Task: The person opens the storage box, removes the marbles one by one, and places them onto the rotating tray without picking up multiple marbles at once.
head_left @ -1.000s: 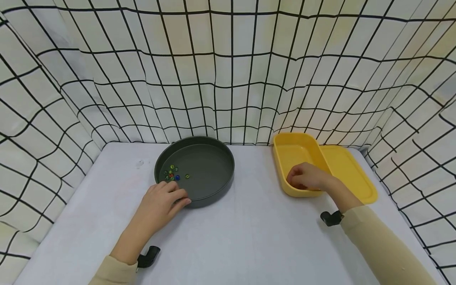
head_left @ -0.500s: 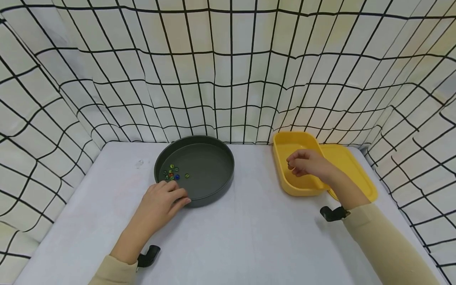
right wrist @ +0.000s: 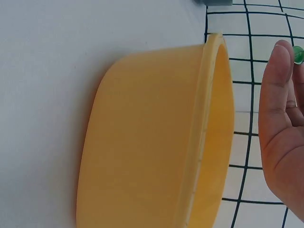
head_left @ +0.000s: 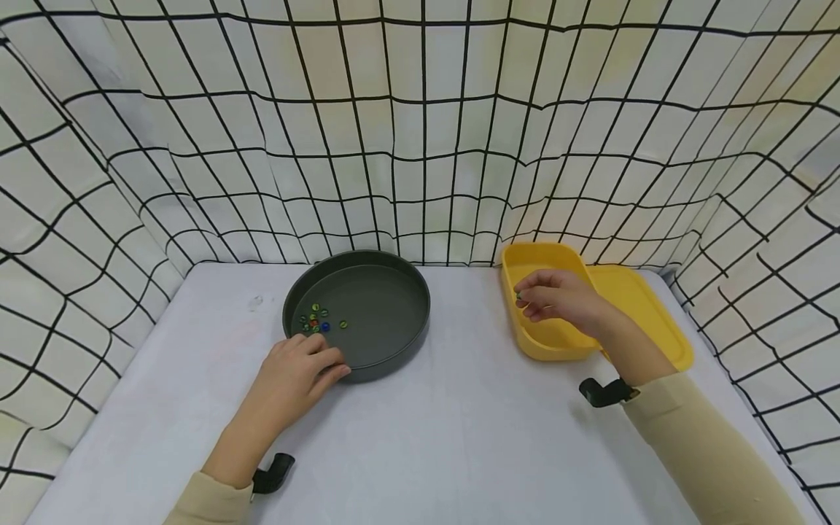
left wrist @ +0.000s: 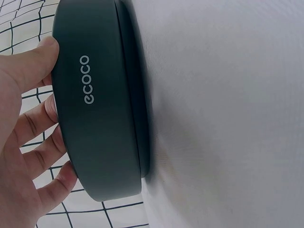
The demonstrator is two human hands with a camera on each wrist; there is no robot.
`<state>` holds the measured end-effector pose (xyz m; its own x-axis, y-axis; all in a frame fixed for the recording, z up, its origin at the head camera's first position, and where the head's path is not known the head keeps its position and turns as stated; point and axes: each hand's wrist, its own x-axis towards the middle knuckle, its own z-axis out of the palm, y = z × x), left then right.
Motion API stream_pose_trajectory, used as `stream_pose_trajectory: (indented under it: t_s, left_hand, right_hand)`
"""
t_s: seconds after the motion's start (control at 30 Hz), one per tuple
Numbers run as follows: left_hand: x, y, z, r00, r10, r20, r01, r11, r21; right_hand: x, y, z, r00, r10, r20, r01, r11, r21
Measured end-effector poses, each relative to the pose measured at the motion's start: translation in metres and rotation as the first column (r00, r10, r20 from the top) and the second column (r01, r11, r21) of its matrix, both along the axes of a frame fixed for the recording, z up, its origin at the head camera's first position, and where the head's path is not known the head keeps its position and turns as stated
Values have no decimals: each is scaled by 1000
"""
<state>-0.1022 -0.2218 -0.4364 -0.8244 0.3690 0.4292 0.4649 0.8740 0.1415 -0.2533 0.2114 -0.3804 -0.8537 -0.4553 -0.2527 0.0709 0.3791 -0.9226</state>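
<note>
My right hand (head_left: 558,300) is raised over the yellow rectangular container (head_left: 546,353), pinching a small green glass marble (right wrist: 298,54) between thumb and fingers. The container stands upright on the table. On the left, a dark green-grey round pan (head_left: 374,292) has several small marbles (head_left: 315,319) gathered at its left side, mostly green and yellow, with one blue and one orange-red. My left hand (head_left: 295,379) holds the pan's near-left rim. In the left wrist view, the thumb lies at the outer edge and the fingertips reach behind the rim, partly hidden.
A flat yellow lid (head_left: 646,317) lies right of the container, partly hidden by the right arm. White cloth covers the table (head_left: 446,437). White walls with a black grid (head_left: 420,131) stand behind and on both sides.
My right hand has risen out of the yellow container and shifted slightly left, with a green marble now showing at its fingertips. The left hand and the pan have stayed in place.
</note>
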Motion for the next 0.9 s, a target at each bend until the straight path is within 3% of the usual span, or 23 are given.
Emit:
stream_pose_trajectory:
  t_s: [0.43,0.9]
  left_hand:
    - [0,1,1,1000,-2,-4,2,1000,-5]
    - [0,1,-1,1000,-6,-5,6,1000,5]
  right_hand:
    - [5,-35,-1,998,61,21,-59,996,-72]
    - [10,-106,-17,986,151,63,-145,985,-94]
